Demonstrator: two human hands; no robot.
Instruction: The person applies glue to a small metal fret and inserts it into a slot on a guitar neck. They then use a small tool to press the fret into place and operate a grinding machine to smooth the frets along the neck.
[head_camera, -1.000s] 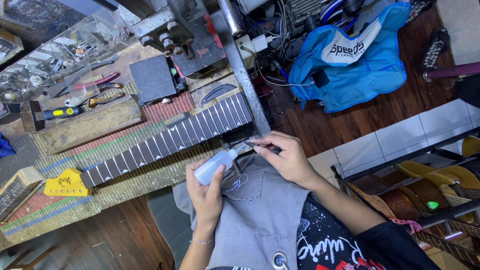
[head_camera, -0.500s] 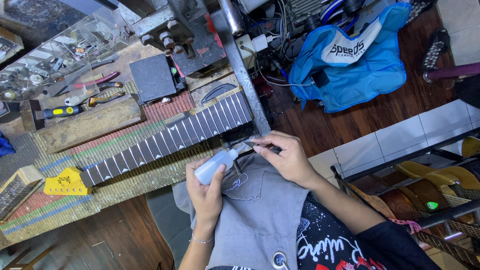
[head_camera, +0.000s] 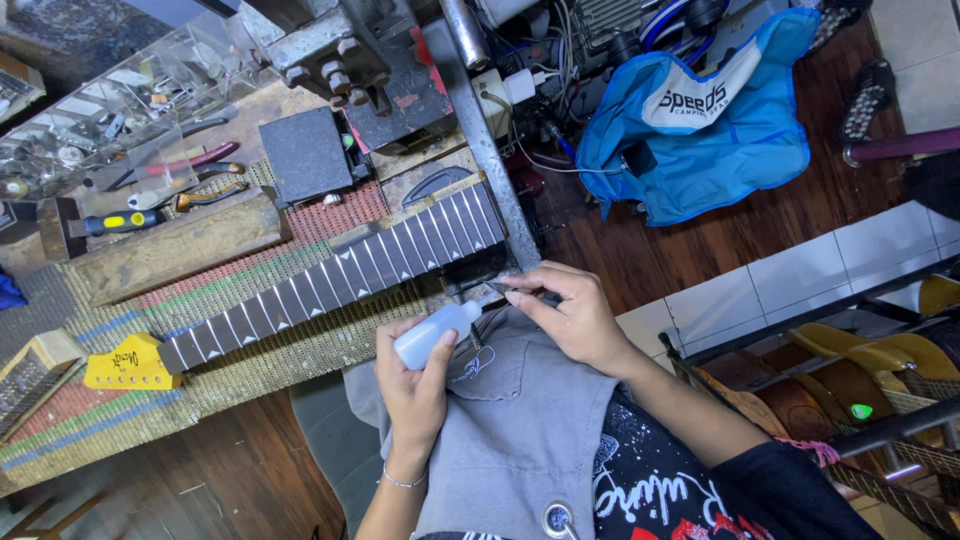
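1. Head view, looking straight down: the left hand (head_camera: 418, 385) is wrapped around a small squeeze bottle (head_camera: 436, 334), a soft, cloudy white plastic cylinder lying nearly flat, with its nozzle aimed toward the other hand.
2. Right hand (head_camera: 568, 318) pinches a thin dark tool (head_camera: 525, 293) between thumb and fingertips; its metal tip lies just off the bottle's nozzle. Whether tip and nozzle touch cannot be told.
3. Both hands rest over a grey cloth apron (head_camera: 520, 430) with stitched seams and a metal rivet, covering the person's lap.
4. Just beyond the fingers lies a guitar neck (head_camera: 330, 280), long and flat, with a dark fretboard crossed by pale fret lines and triangle inlays. Its yellow headstock (head_camera: 128, 365) sits far out to the side of the left hand.
5. Under the neck is a woven mat (head_camera: 250, 375), coarse and striped in red, green and tan, on the wooden workbench (head_camera: 170, 245). The bench edge runs close to the left hand, with the apron hanging below it.
6. A round steel post (head_camera: 485, 140) runs away from just beyond the right fingertips, hemming that side.
7. Farther beyond the left hand lie a square dark block (head_camera: 305, 152), pliers (head_camera: 190, 162) with red grips and a clear plastic tray (head_camera: 110, 110) of small parts.
8. Past the right hand, a crumpled blue bag (head_camera: 700, 110) sits on the dark wooden floor (head_camera: 640, 255).
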